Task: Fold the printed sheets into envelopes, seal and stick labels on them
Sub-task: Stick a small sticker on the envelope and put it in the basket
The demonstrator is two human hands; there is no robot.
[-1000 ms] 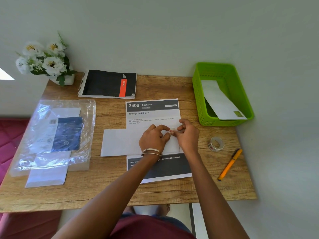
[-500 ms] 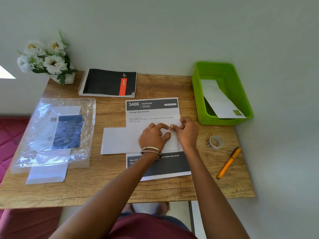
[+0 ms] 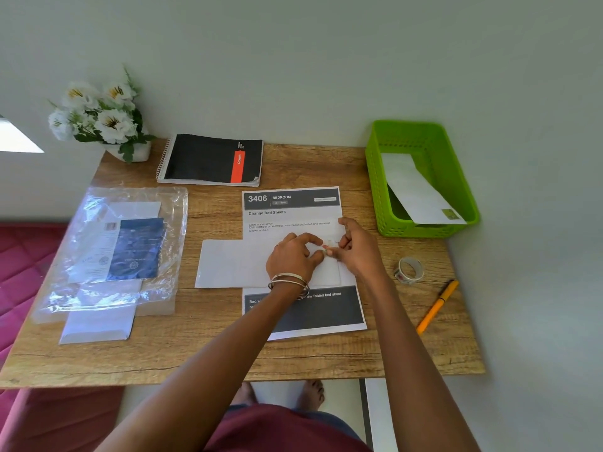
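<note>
1. Two hands meet over a white envelope (image 3: pixel 235 264) that lies across a printed sheet (image 3: pixel 293 210) in the middle of the wooden table (image 3: pixel 293 357).
2. The left hand (image 3: pixel 293 259) has curled fingers, and its thumb and forefinger come together at a small pale piece (image 3: pixel 330 244) above the right end of the envelope. It looks like a label or a bit of tape, but it is too small to tell which.
3. The right hand (image 3: pixel 357 249) also has curled fingers and pinches the same small piece from the other side, so the fingertips of both hands almost touch.
4. Thin metal bangles (image 3: pixel 288 283) sit on the left wrist.
5. The sheet shows "3406 BEDROOM" and "Change Bed Sheets" at its far end and a dark band at its near end. The envelope covers its middle part and sticks out to the left of it.
6. A green basket (image 3: pixel 378 197) stands at the far right of the table, and one more envelope (image 3: pixel 414 190) leans inside it with a small greenish label (image 3: pixel 451 213) on its near corner.
7. A tape roll (image 3: pixel 409 270) stands on its edge near the right hand, and an orange pen (image 3: pixel 437 306) lies just beside the roll, closer to the table edge.
8. On the left lies a clear plastic bag (image 3: pixel 107 252) with papers inside, and a white envelope (image 3: pixel 98 324) lies partly under its near edge.
9. A black notebook (image 3: pixel 212 159) with a red stripe lies at the far edge, and a pot of white flowers (image 3: pixel 98 115) stands at the far left corner.
</note>
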